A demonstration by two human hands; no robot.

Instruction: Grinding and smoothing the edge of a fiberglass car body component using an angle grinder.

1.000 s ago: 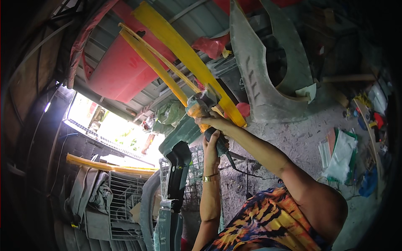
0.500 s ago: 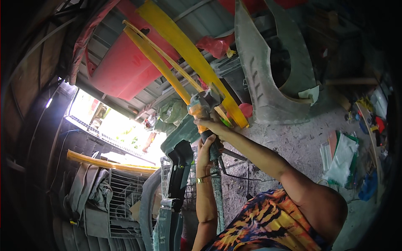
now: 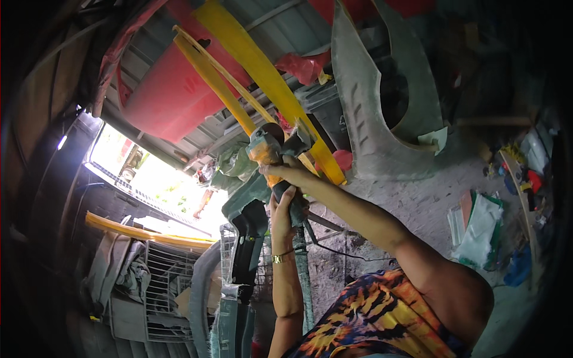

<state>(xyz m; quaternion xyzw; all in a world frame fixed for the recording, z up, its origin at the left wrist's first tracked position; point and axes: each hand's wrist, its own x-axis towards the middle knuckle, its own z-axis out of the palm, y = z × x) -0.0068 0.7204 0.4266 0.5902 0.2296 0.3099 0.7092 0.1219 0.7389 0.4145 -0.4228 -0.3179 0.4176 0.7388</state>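
An angle grinder [image 3: 262, 150] with a grey head, an orange body and a dark rear grip is held up in both my hands. My right hand [image 3: 287, 171] wraps round its orange body just behind the head. Lower down, my left hand [image 3: 282, 210] closes round the dark rear grip; a gold watch [image 3: 281, 258] is on that wrist. A round disc [image 3: 274, 132] shows at the head's far side. Close to the grinder, on its left and below, stands a grey-green car bumper [image 3: 239, 206]. Whether the disc touches anything cannot be made out.
A black cord [image 3: 340, 253] trails right from the grinder. Yellow strips [image 3: 256, 65] slant behind it, beside a red panel [image 3: 179, 89]. A grey car fender [image 3: 370, 119] stands far right of centre. Wire racks [image 3: 170, 292] are at lower left, plastic-wrapped packs [image 3: 480, 230] at right.
The grinder and both hands have shifted slightly left and up in the picture, with the surroundings drifting left too. The disc shows more clearly now. Both grips are unchanged.
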